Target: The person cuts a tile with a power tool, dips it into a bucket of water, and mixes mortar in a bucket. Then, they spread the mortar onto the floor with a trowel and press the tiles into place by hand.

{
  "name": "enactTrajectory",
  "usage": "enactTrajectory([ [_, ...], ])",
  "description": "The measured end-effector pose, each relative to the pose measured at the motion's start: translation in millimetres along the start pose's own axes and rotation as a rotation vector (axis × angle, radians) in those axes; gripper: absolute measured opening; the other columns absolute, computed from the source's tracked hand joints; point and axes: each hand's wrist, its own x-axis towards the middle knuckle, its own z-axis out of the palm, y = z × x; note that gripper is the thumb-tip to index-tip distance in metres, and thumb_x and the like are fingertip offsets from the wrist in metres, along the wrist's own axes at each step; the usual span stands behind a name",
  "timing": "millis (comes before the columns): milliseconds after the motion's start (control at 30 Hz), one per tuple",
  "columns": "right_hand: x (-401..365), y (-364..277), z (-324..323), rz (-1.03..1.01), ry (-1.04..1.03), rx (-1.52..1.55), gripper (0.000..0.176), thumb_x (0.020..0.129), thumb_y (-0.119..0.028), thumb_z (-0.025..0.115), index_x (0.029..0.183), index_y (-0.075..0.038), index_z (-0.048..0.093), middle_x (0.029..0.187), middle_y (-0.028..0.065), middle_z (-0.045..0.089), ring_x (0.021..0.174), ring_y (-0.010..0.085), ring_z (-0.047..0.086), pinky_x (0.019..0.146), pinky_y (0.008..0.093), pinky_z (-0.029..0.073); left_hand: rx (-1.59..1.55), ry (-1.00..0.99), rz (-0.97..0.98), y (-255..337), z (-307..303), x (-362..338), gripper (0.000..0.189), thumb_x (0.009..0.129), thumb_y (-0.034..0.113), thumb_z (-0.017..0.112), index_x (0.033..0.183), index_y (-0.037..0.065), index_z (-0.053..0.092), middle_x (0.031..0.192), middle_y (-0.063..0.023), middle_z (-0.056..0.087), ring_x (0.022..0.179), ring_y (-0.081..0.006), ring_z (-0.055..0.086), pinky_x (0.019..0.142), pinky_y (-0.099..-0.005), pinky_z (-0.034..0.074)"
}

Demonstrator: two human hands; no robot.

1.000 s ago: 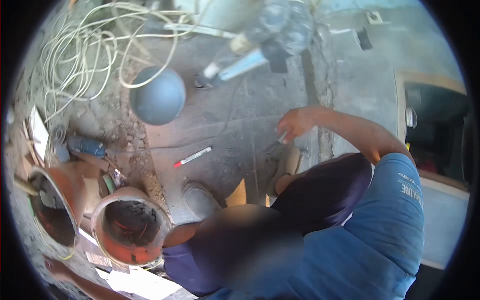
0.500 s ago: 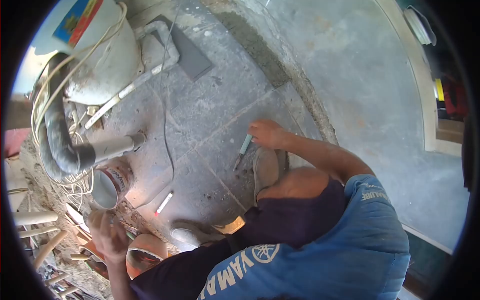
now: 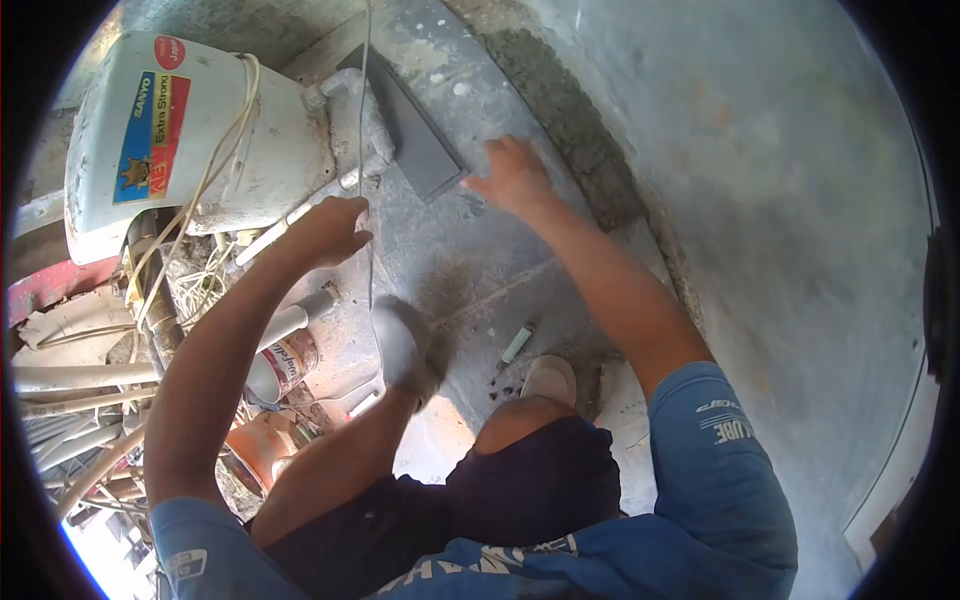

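My left hand [image 3: 330,232] hangs beside the thin grey cable [image 3: 363,110], thumb and fingers apart; whether it touches the cable is unclear. Past the lower right corner of a dark grey tile [image 3: 415,145] is my right hand [image 3: 515,175], empty, with its thumb toward that corner. The tile lies on the floor against a bent white pipe [image 3: 375,130]. A tool with a pale green handle [image 3: 518,342] rests on the floor near my foot, touched by neither hand.
A white water pump housing [image 3: 260,140] stands at the upper left. Pipes [image 3: 80,378], tangled cord, a labelled can [image 3: 290,365] and an orange pot [image 3: 258,450] crowd the left side. Rough mortar [image 3: 560,110] runs along the curved wall base at right.
My right hand has let go of the green-handled tool and moved up toward the tile. My left hand has risen from the clutter at lower left. The view and my legs have shifted.
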Motion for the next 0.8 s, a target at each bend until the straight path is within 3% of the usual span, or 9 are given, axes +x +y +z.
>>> enactTrajectory([
  [100,35,-40,-4,0.053,-0.159,-0.054,0.063,0.078,-0.046,0.074,0.122,-0.004,0.057,0.127,0.0156,0.052,0.12,0.0323,0.05,0.1,0.0409,0.044,-0.096,-0.102,-0.126,-14,17,27,0.043,0.085,0.034,0.068,0.108,-0.002,0.06,0.105,-0.0244,0.064,0.102,-0.0387,0.061,0.088,-0.0432,0.049],
  [200,56,-58,-13,0.045,-0.274,-0.036,0.063,0.078,-0.044,0.075,0.122,-0.003,0.057,0.125,0.0157,0.055,0.121,0.0319,0.051,0.098,0.0409,0.046,-0.298,0.053,-0.222,-26,69,76,0.061,0.08,0.047,0.07,0.108,-0.006,0.058,0.106,-0.0292,0.062,0.106,-0.0416,0.06,0.089,-0.0443,0.048],
  [267,72,-52,-7,0.071,-0.421,-0.009,0.062,0.077,-0.038,0.076,0.123,-0.001,0.055,0.124,0.0197,0.056,0.12,0.0343,0.052,0.1,0.0423,0.043,-0.534,0.252,-0.42,-11,96,113,0.075,0.076,0.052,0.072,0.111,-0.012,0.054,0.106,-0.0334,0.061,0.107,-0.0432,0.059,0.088,-0.0452,0.049],
  [367,69,-34,30,0.209,-0.288,0.154,0.059,0.076,-0.031,0.076,0.122,0.0,0.055,0.121,0.0201,0.058,0.117,0.0348,0.054,0.099,0.0425,0.043,-0.929,0.314,-0.716,3,132,177,0.103,0.066,0.06,0.076,0.125,-0.017,0.04,0.127,-0.0338,0.048,0.122,-0.0427,0.048,0.1,-0.0437,0.042],
  [400,67,-30,47,0.211,-0.282,0.152,0.059,0.076,-0.031,0.076,0.122,0.0,0.055,0.121,0.0201,0.058,0.117,0.0348,0.054,0.099,0.0425,0.043,-0.93,0.316,-0.71,14,127,189,0.103,0.066,0.06,0.076,0.125,-0.017,0.04,0.127,-0.0338,0.048,0.122,-0.0427,0.048,0.1,-0.0437,0.042],
  [467,54,-25,82,0.227,-0.057,0.271,0.061,0.075,-0.026,0.077,0.125,0.0,0.053,0.123,0.0208,0.056,0.118,0.0363,0.052,0.101,0.0435,0.041,-0.788,0.445,-0.97,33,115,196,0.112,0.061,0.063,0.078,0.129,-0.015,0.034,0.129,-0.0302,0.045,0.125,-0.0414,0.043,0.104,-0.0435,0.038],
  [600,38,-29,105,0.31,0.141,0.307,0.072,0.071,-0.028,0.08,0.13,-0.002,0.048,0.129,0.0189,0.051,0.121,0.0365,0.047,0.105,0.043,0.038,-0.819,0.446,-0.873,17,125,197,0.112,0.059,0.06,0.08,0.129,-0.014,0.032,0.129,-0.0298,0.044,0.123,-0.0407,0.045,0.103,-0.0433,0.039],
  [667,29,-40,86,0.315,0.046,0.281,0.086,0.067,-0.031,0.083,0.137,-0.005,0.041,0.132,0.0159,0.046,0.126,0.0342,0.04,0.106,0.0432,0.035,-0.789,0.439,-0.827,19,120,194,0.111,0.06,0.055,0.08,0.13,-0.013,0.029,0.131,-0.0302,0.043,0.123,-0.041,0.046,0.102,-0.0427,0.041],
  [800,12,-55,71,0.383,0.074,0.168,0.092,0.064,-0.034,0.085,0.138,-0.008,0.037,0.13,0.0131,0.046,0.125,0.0308,0.04,0.104,0.0423,0.036,-1.016,0.355,-0.906,32,105,189,0.108,0.06,0.039,0.086,0.134,-0.01,0.025,0.136,-0.0262,0.041,0.127,-0.0389,0.043,0.096,-0.0484,0.049],
])
